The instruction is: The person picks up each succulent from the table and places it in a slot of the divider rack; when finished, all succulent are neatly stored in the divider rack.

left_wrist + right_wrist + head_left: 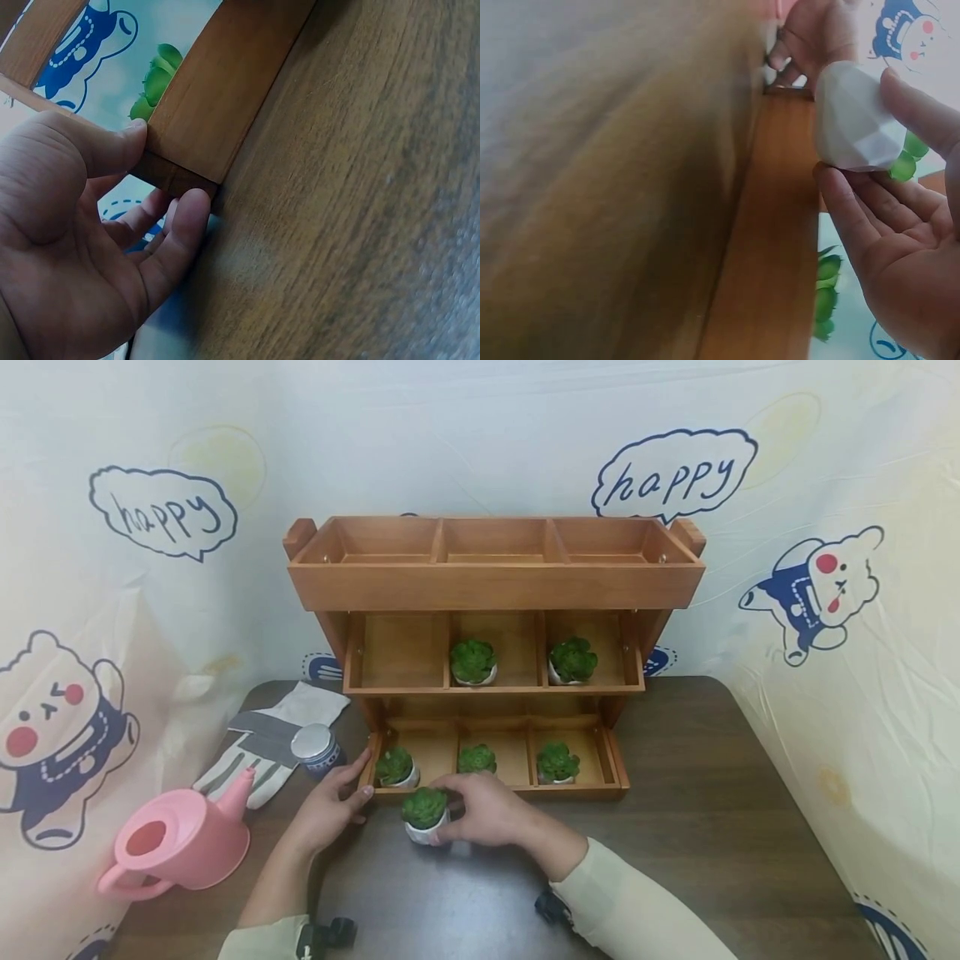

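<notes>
My right hand (pixel 487 810) holds a small potted succulent (pixel 423 812) between thumb and fingers, just in front of the lowest tier. Its white faceted pot (pixel 855 124) shows up close in the right wrist view. My left hand (pixel 327 810) grips the front left corner of a three-tier wooden plant stand (pixel 495 589), thumb on one side and fingers on the other. Three more succulents stand in the bottom tier: left (pixel 395 768), middle (pixel 477 759), partly hidden by my right hand, and right (pixel 558 763). The middle tier holds succulents in its centre (pixel 473 662) and right (pixel 573 661) compartments.
Left on the brown table (pixel 720 810) stands a pink watering can (pixel 183 839). Behind it lie grey and white gloves (pixel 266 735), with a small lidded tin (pixel 317 750) beside the stand. A printed cloth (pixel 480 435) hangs at the back and sides.
</notes>
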`<state>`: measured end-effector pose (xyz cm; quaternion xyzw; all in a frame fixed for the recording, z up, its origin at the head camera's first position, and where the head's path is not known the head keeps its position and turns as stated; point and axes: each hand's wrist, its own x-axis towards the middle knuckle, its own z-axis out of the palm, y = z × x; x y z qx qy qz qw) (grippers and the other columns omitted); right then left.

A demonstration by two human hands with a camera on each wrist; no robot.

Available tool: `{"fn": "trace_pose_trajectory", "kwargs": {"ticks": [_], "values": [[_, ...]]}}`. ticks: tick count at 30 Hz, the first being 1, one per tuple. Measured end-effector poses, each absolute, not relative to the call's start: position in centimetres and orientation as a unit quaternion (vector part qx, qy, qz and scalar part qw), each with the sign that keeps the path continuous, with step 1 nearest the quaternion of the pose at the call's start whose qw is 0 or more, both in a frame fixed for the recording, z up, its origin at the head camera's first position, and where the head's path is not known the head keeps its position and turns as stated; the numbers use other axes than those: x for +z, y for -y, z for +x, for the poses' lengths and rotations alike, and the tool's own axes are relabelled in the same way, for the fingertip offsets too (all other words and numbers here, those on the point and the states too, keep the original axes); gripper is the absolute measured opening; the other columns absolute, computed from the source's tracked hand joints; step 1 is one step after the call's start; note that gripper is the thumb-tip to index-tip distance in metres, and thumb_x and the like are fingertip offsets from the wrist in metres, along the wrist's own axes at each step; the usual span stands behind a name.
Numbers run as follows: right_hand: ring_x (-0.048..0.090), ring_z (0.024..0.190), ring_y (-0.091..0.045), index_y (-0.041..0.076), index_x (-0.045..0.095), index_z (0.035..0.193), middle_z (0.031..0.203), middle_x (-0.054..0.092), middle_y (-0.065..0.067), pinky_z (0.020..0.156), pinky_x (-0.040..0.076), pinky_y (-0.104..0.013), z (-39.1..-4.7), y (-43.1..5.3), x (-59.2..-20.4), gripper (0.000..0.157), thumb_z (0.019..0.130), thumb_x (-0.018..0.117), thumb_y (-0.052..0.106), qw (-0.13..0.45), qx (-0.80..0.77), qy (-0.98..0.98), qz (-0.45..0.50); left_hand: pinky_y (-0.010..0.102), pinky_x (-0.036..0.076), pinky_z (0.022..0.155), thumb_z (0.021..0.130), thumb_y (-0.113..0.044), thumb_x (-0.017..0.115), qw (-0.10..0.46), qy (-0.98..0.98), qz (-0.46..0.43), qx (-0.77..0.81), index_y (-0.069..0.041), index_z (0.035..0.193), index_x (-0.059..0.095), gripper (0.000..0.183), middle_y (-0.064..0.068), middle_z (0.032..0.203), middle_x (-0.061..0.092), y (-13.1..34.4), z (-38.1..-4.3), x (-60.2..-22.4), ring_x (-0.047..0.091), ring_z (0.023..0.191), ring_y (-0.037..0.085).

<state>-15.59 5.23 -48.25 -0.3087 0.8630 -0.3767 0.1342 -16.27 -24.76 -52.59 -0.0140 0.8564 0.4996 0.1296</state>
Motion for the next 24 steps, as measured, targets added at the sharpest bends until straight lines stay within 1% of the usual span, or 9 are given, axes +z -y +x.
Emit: {"fn": "trace_pose_trajectory", "kwargs": {"ticks": [5,10,15,17,20,24], "values": [[0.067,0.102,-0.003,0.015,0.067,0.136,0.121,0.072,0.007,0.090,0.055,-0.023,-15.7,-4.8,-47.0,0.066,0.079,0.091,0.038,0.126,-0.405,-0.855,-0.298,0.035,0.063,0.074,0.104,-0.020,0.064,0.128,-0.860,-0.012,0.494,-0.025,0.164,0.031,0.069,0.025,0.156,0.032,24.7,-16.2,-52.7,0.054,0.126,0.044],[0.068,0.103,-0.007,0.014,0.067,0.135,0.120,0.072,0.005,0.090,0.055,-0.024,-15.9,-4.3,-45.8,0.068,0.078,0.091,0.043,0.092,-0.409,-0.859,-0.295,0.035,0.063,0.075,0.103,-0.021,0.065,0.131,-0.860,-0.017,0.493,-0.027,0.164,0.031,0.069,0.025,0.157,0.031,24.8,-16.2,-52.6,0.050,0.130,0.046],[0.068,0.100,-0.006,0.017,0.068,0.135,0.119,0.072,0.006,0.086,0.055,-0.022,-16.1,-4.1,-44.8,0.068,0.078,0.091,0.046,0.070,-0.417,-0.859,-0.290,0.035,0.063,0.075,0.103,-0.020,0.064,0.127,-0.855,-0.014,0.502,-0.026,0.164,0.032,0.069,0.024,0.157,0.031,24.7,-16.2,-52.6,0.050,0.130,0.045],[0.069,0.098,-0.005,0.016,0.067,0.135,0.118,0.072,0.005,0.085,0.056,-0.023,-16.2,-4.0,-44.4,0.067,0.078,0.091,0.044,0.067,-0.428,-0.853,-0.292,0.035,0.063,0.075,0.103,-0.018,0.064,0.127,-0.853,-0.015,0.506,-0.026,0.164,0.032,0.069,0.024,0.157,0.031,24.6,-16.1,-52.6,0.050,0.130,0.045],[0.071,0.095,-0.008,0.014,0.067,0.134,0.115,0.073,0.003,0.084,0.058,-0.025,-16.3,-3.9,-43.9,0.067,0.078,0.091,0.041,0.059,-0.443,-0.845,-0.295,0.035,0.063,0.076,0.103,-0.019,0.065,0.131,-0.850,-0.019,0.510,-0.025,0.164,0.032,0.069,0.024,0.157,0.030,24.6,-16.1,-52.6,0.049,0.131,0.046],[0.072,0.095,-0.012,0.012,0.067,0.134,0.114,0.072,0.002,0.085,0.057,-0.023,-16.5,-3.7,-43.1,0.066,0.078,0.091,0.038,0.038,-0.447,-0.844,-0.292,0.037,0.063,0.078,0.103,-0.022,0.065,0.139,-0.847,-0.023,0.513,-0.025,0.164,0.031,0.070,0.024,0.157,0.029,24.6,-16.1,-52.6,0.049,0.132,0.047]]}}
